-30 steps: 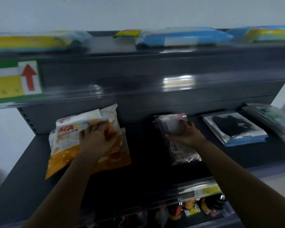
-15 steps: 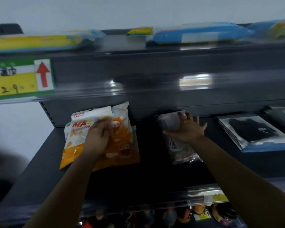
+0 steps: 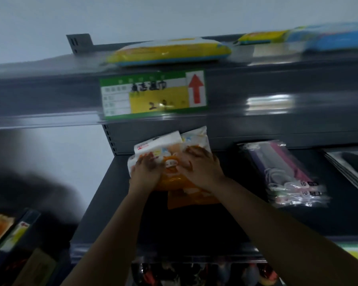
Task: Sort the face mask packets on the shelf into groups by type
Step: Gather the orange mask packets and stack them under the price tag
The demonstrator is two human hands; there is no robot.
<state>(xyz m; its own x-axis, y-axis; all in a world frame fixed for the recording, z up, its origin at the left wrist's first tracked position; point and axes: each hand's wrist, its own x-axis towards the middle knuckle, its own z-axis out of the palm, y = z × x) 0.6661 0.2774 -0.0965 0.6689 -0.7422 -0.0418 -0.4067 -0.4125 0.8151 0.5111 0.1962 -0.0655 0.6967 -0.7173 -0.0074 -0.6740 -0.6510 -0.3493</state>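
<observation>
A stack of orange-and-white face mask packets (image 3: 172,145) lies at the left end of the dark grey shelf (image 3: 194,223). My left hand (image 3: 146,172) rests on the stack's left side with fingers fairly straight. My right hand (image 3: 198,168) sits on its right side, fingers curled over the top packet. To the right lies a stack of clear packets with purple and pink masks (image 3: 285,174). At the far right edge is a pile of packets with black masks (image 3: 351,166), cut off by the frame.
The shelf above carries a yellow-and-blue pack (image 3: 170,51) and blue packs (image 3: 329,36), with a green-and-yellow price label (image 3: 153,93) on its front rail. Small goods show on the level below (image 3: 194,273). Another rack (image 3: 12,234) stands at lower left.
My right hand left the clear packets and moved left onto the orange-and-white stack beside my left hand. The view swung left, so the black mask packets slid to the right edge.
</observation>
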